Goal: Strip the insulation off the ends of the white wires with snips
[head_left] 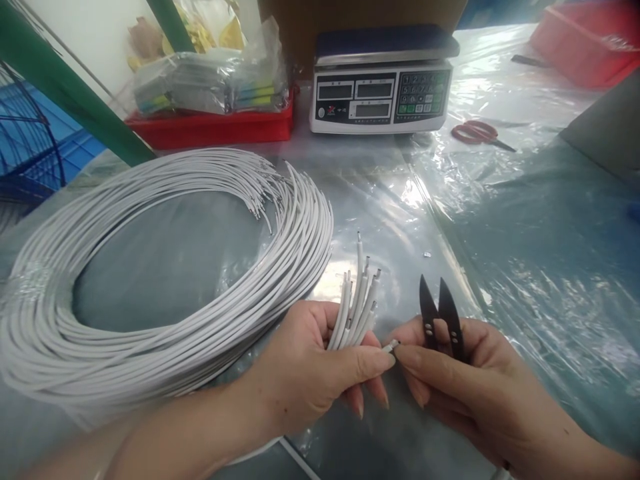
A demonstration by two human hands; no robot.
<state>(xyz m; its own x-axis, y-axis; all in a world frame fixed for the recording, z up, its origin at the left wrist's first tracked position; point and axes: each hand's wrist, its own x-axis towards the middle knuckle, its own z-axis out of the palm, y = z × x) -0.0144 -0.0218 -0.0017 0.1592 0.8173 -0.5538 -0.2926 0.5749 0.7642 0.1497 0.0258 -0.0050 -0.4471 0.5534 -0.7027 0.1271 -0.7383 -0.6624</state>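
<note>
A bunch of white cable ends (356,300) stands up out of my left hand (325,363), whose fingers are wrapped round it. One separate cable end (391,346) sticks out between that hand's thumb and finger. At its tip, the thumb and forefinger of my right hand (460,380) are pinched together. Black thread snips (440,317) rest in the right hand's grip, blades apart and pointing up. To the left lies a large coil of white cable (165,333), partly behind my left forearm.
A digital scale (383,97) stands at the back. Left of it is a red tray (215,130) with plastic-bagged items. Red-handled scissors (477,132) lie right of the scale. A red bin (587,43) sits at the far right. Clear plastic sheeting (545,267) covers the table.
</note>
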